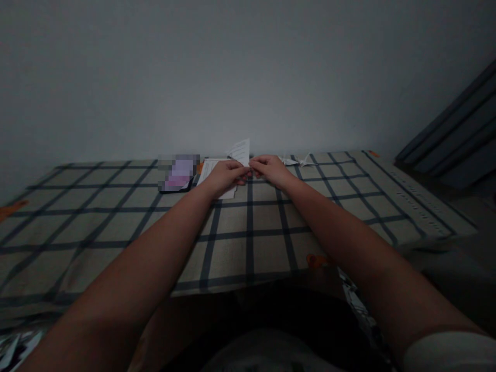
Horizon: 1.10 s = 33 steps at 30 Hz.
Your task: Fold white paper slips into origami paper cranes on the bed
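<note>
Just to the right of the phone (pixel 178 173), at the far side of the checked cloth (pixel 248 227) where it met the pale wall (pixel 248 77), the two hands came together on a small folded paper (pixel 241 151). The left hand (pixel 225 175) lay nearer the phone, knuckles up, its fingers curled in and its fingertips pressed together on the lower edge of the paper. The right hand (pixel 271 169), farther from the phone, met it fingertip to fingertip, equally closed, thumb and first fingers pinching the same lower edge. Neither hand showed an open palm. The dim light hid how the fingers lay under the fold. The folded paper stood up from the pinch, its pale flap tilted toward the wall above both sets of knuckles. A flat white sheet (pixel 207 170) lay on the cloth between the phone and the left hand, partly under that hand. Farther from the phone, beyond the right hand, some small white paper figures (pixel 300 161) sat on the cloth close to the wall.
</note>
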Each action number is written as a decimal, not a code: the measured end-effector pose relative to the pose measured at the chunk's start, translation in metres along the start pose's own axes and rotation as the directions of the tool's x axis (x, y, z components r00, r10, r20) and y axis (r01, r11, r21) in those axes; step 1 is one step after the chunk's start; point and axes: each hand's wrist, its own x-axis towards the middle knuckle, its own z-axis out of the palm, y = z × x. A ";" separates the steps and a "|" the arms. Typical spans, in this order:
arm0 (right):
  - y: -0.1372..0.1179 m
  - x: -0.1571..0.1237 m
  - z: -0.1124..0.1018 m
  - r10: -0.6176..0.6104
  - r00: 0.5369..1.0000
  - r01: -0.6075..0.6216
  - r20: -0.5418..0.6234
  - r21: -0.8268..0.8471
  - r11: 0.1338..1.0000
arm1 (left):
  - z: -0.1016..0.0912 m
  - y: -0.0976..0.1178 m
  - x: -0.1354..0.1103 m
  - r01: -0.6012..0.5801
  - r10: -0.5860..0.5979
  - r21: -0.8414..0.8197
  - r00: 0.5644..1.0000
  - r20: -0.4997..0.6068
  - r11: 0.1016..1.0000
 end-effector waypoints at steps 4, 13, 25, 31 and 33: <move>0.003 0.001 0.001 0.037 0.999 -0.037 0.003 0.050 0.998 | 0.001 0.000 0.001 -0.029 0.029 0.027 1.000 0.000 0.999; 0.011 0.006 0.004 0.092 0.995 -0.085 -0.029 0.168 0.982 | -0.001 -0.007 0.001 -0.047 0.045 0.112 0.999 0.019 0.993; 0.014 0.004 0.003 0.026 0.998 -0.034 0.055 0.145 0.989 | -0.007 0.002 0.009 -0.122 0.043 -0.242 0.950 -0.310 0.963; 0.008 0.005 0.002 0.128 0.992 -0.128 0.009 0.176 0.976 | -0.004 0.001 0.005 -0.088 0.052 -0.158 0.974 -0.220 0.983; 0.009 0.008 0.001 0.121 0.990 -0.104 -0.078 0.189 0.976 | -0.001 0.002 0.002 -0.065 0.039 -0.147 0.984 -0.173 0.987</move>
